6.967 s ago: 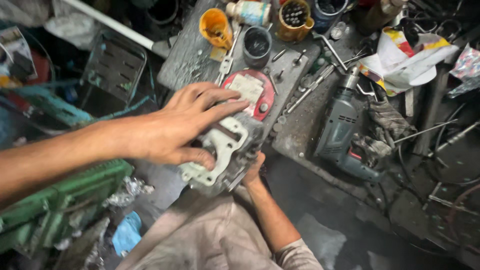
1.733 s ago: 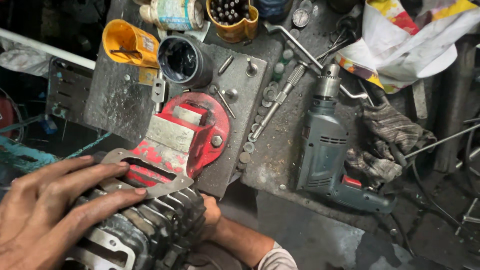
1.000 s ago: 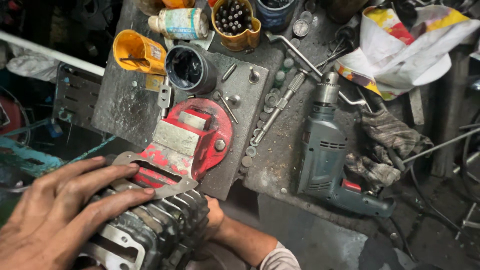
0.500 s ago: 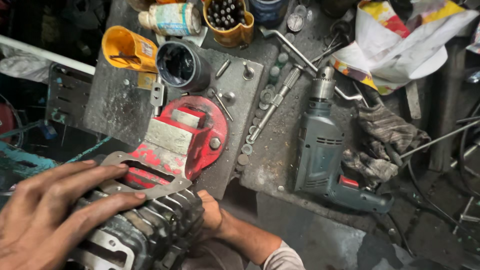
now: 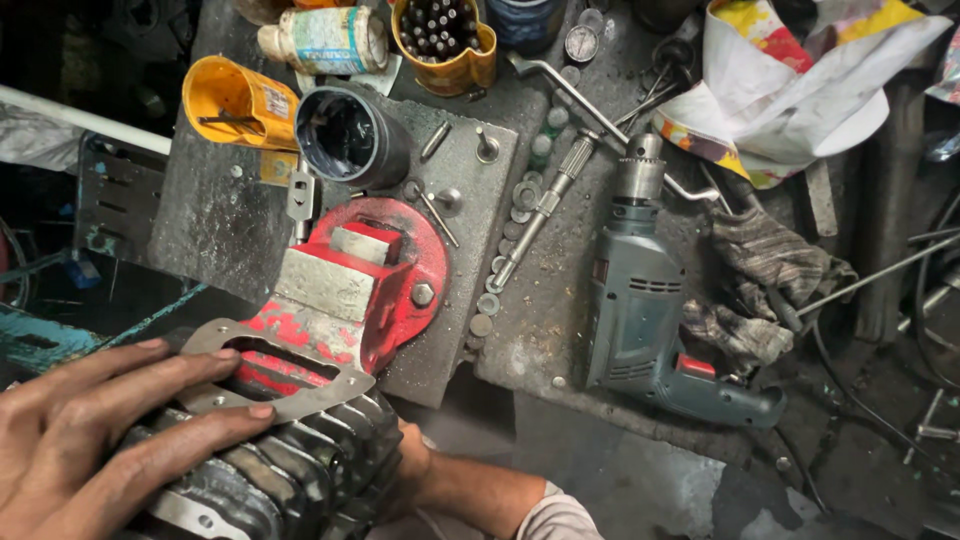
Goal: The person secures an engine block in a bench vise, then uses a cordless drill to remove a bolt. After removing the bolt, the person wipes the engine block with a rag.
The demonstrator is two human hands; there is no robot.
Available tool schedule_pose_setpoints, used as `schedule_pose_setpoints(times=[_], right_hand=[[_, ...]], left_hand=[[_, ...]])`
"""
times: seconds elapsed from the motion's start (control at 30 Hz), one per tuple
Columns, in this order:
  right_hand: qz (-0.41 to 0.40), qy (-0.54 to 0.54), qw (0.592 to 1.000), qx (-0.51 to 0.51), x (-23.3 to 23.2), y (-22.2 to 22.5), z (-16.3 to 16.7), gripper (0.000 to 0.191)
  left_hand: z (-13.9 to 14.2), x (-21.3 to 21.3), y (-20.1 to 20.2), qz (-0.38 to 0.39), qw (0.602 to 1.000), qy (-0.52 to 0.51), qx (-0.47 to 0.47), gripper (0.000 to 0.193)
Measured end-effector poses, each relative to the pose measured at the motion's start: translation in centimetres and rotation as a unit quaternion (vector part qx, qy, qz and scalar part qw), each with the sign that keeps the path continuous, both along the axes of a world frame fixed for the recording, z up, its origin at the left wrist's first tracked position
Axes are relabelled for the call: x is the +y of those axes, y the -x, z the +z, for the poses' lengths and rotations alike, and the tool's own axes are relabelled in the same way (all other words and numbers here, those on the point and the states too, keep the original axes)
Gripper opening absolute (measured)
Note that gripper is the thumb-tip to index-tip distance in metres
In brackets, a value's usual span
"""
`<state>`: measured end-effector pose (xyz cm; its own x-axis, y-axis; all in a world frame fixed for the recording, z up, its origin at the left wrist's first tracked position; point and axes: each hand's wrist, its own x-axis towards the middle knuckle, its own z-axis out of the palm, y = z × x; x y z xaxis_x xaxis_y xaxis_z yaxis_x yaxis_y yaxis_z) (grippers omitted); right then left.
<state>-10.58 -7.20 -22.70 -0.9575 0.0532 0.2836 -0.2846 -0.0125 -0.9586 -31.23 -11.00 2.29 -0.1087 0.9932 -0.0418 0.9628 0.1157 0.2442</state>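
We note a red vise, grey drill and black cup behind the finned cylinder. Our left hand lies fingers spread on its gasket; right hand grips beneath, fingers hidden. Little has shifted since half a second earlier.

2 bare hands, the left hand and the right hand; 1 finned grey metal cylinder block; 1 flat grey metal gasket plate; 1 red bench vise; 1 grey-green electric drill; 2 yellow plastic containers; 1 black round tub.
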Motion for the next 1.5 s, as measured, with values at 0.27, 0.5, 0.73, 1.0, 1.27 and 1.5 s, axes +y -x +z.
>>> schedule_pose_setpoints(times=[0.27,0.5,0.73,1.0,1.27,1.5], right_hand=[[0.008,0.009,1.0,0.003,-0.2,0.0,1.1,0.052],[0.115,0.582,0.801,-0.082,-0.8,1.0,1.4,0.065],[-0.033,0.186,0.98,0.067,-0.1,0.3,0.5,0.048],[-0.184,0.172,0.962,0.108,0.2,0.4,1.2,0.028],[-0.192,0.026,0.979,-0.064,4.3,-4.1,3.8,0.031],[-0.149,-0.013,0.967,-0.207,4.5,-2.8,11.3,0.032]], left_hand=[[0.3,-0.1,-0.9,0.036,0.999,0.005,-0.013,0.049],[-0.3,0.3,-0.9,0.046,0.999,-0.005,-0.008,0.046],[-0.3,0.1,-0.6,0.026,0.999,-0.025,-0.005,0.044],[1.5,0.0,-0.6,-0.025,1.0,0.007,-0.003,0.09],[6.2,-0.6,2.0,-0.081,0.942,0.104,-0.308,0.096],[8.2,-0.7,3.3,-0.066,0.929,0.118,-0.344,0.066]])
